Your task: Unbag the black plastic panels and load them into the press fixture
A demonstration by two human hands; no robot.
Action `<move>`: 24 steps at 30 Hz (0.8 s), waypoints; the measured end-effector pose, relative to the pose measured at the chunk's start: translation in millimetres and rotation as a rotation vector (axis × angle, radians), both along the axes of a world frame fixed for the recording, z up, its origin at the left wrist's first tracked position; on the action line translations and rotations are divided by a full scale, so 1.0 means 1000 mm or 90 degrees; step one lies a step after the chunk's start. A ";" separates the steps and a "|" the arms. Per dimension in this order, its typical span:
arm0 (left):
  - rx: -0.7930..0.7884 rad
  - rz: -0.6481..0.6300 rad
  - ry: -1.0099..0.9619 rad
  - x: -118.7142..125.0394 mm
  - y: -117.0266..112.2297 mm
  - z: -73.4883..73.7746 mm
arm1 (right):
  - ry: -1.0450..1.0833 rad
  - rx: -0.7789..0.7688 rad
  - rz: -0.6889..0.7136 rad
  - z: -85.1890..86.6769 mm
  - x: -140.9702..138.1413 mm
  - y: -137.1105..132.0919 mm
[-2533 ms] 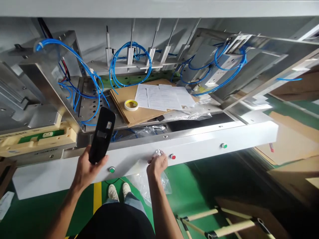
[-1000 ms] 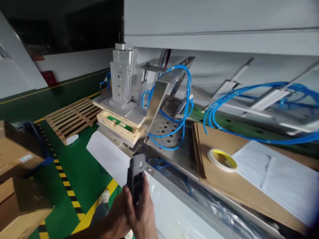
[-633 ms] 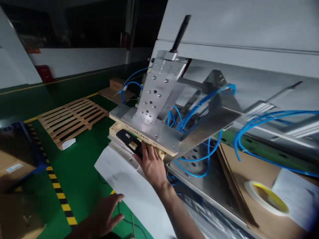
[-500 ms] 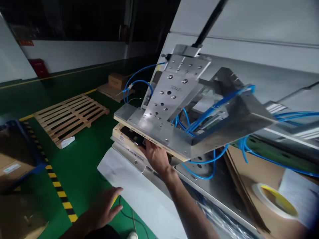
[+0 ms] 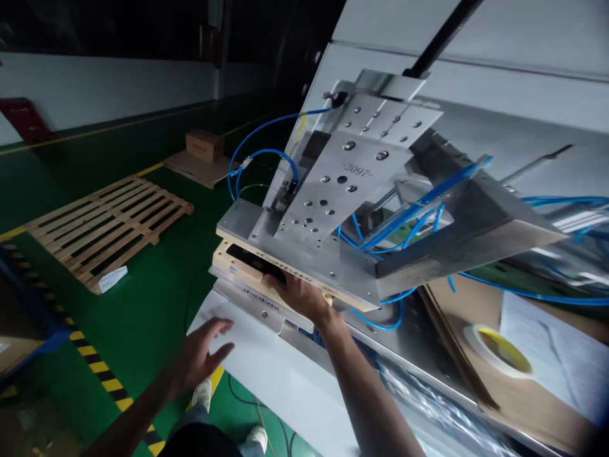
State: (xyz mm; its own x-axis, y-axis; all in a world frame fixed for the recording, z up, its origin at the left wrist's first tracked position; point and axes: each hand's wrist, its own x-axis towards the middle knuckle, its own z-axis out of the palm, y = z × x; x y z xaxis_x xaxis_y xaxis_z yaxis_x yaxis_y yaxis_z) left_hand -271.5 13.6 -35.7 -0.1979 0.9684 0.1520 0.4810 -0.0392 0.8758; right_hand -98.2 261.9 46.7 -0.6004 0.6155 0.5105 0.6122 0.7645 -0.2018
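Black part (image 5: pixel 252 257) now apparently in fixture (image 5: pixel 238 266), out of left hand (image 5: pixel 202 352).

The white machine bench (image 5: pixel 266 374) carries a cream fixture tray (image 5: pixel 238 266) at its left end, with a black part (image 5: pixel 252 257) lying in it. Right of the tray sits perforated steel plate (image 5: pixel 419 330), then brown cardboard sheets (image 5: pixel 523 393). On the cardboard, far right of the tray, lie a tape roll (image 5: pixel 497 350) and printed papers (image 5: pixel 556 362).
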 end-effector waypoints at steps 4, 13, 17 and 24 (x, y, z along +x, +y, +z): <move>0.178 0.090 0.190 -0.025 0.057 0.033 | -0.069 0.060 -0.077 -0.014 0.016 -0.040; 0.207 0.083 0.449 -0.048 0.100 0.046 | -0.013 0.085 -0.189 -0.033 0.018 -0.114; 0.346 0.178 0.361 -0.035 0.054 0.020 | 0.127 0.025 -0.125 -0.031 0.037 -0.178; 0.224 -0.177 0.375 0.142 -0.046 -0.040 | 0.256 -0.026 -0.134 -0.067 0.170 -0.298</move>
State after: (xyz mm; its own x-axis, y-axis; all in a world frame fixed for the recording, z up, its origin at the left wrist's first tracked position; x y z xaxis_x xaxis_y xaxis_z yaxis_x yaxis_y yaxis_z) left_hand -129.7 -32.1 -76.2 0.2574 0.8454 0.4680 0.7992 -0.4585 0.3886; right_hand 71.5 -36.5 -20.5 -0.2193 0.7269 0.6507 0.6197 0.6189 -0.4826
